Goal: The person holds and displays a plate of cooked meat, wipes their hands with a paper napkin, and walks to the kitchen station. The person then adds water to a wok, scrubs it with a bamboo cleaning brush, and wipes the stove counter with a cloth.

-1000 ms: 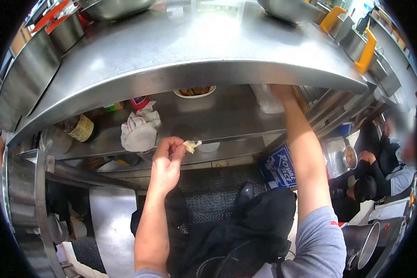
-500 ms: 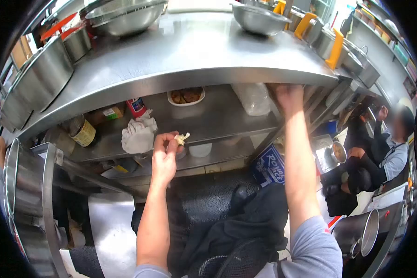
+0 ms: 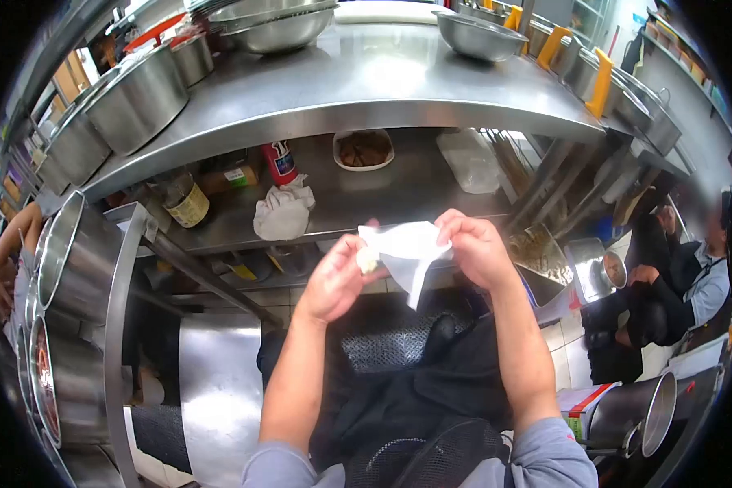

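Observation:
A thin white paper napkin (image 3: 409,246) is stretched between my hands, with one corner hanging down. My left hand (image 3: 333,281) is closed around a small crumpled pale-yellow scrap (image 3: 368,261) and touches the napkin's left edge. What the scrap is, I cannot tell. My right hand (image 3: 480,252) pinches the napkin's right end between thumb and fingers. Just behind, on the undershelf (image 3: 382,195), lies a bunched white cloth (image 3: 285,213). Farther back sits a white dish (image 3: 364,150) of brown food.
Above is a steel worktop (image 3: 366,73) with a steel bowl (image 3: 480,37) and pots (image 3: 138,102). A labelled jar (image 3: 189,203), red bottle (image 3: 280,163) and clear plastic bag (image 3: 470,161) stand on the undershelf. Another person (image 3: 691,276) sits at right.
My right hand has come out from the right end of the undershelf, bringing a white napkin to my left hand. My left hand has moved right. The view has shifted.

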Available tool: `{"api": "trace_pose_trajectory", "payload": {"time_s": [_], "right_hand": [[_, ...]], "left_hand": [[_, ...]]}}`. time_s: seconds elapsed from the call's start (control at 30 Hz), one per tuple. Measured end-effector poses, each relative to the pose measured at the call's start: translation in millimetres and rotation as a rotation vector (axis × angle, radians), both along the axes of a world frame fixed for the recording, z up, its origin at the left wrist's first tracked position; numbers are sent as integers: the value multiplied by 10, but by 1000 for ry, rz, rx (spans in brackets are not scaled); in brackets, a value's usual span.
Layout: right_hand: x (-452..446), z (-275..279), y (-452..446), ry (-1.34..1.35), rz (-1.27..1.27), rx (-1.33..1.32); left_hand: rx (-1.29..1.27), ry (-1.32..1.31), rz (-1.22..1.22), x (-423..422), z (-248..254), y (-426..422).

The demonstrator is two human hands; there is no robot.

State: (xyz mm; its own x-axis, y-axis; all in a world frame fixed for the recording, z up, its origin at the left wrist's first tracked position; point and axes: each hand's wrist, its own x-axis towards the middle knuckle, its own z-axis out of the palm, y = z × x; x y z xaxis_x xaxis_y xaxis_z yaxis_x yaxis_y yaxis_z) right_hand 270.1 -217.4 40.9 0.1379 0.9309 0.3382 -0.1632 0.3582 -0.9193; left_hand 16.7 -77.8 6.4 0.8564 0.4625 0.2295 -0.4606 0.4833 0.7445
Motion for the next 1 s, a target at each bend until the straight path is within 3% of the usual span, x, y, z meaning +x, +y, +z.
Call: {"api": "trace_pose_trajectory", "payload": {"time_s": [0.03, 0.13, 0.2, 0.4, 0.47, 0.53, 0.6, 0.63, 0.73, 0.8, 0.87, 0.93, 1.0], "right_hand": [[-47, 130, -91, -20, 102, -40], [-337, 449, -264, -191, 93, 23], [-462, 473, -320, -138, 88, 31], [-444, 445, -544, -352, -233, -141], [-418, 316, -619, -633, -324, -46], [-493, 251, -662, -577, -317, -10], [-567, 284, -745, -211, -295, -151], [-598, 298, -749, -155, -339, -115], [-645, 242, -645, -170, -499, 45], [-771, 257, -540, -336, -679, 178], [-890, 158, -471, -403, -738, 192], [-1075, 182, -500, -424, -662, 146], [-1101, 245, -579, -400, -626, 130]], "left_hand": [[6, -3, -24, -46, 12, -92], [12, -15, -71, -40, 126, -307], [6, -92, -167, -7, 161, -397], [97, -59, -68, -28, 200, -565], [99, -32, -100, -95, 141, -609], [146, -8, -96, -145, 159, -662], [282, 70, 8, -186, 168, -685], [287, 75, 15, -212, 175, -694], [-100, -155, -58, -251, 153, -790], [-145, -157, -121, -251, 192, -1005], [-1, 46, 121, -163, 267, -1245], [91, 38, 261, -99, 162, -1199], [35, 109, 392, -115, 172, -1136]]}}
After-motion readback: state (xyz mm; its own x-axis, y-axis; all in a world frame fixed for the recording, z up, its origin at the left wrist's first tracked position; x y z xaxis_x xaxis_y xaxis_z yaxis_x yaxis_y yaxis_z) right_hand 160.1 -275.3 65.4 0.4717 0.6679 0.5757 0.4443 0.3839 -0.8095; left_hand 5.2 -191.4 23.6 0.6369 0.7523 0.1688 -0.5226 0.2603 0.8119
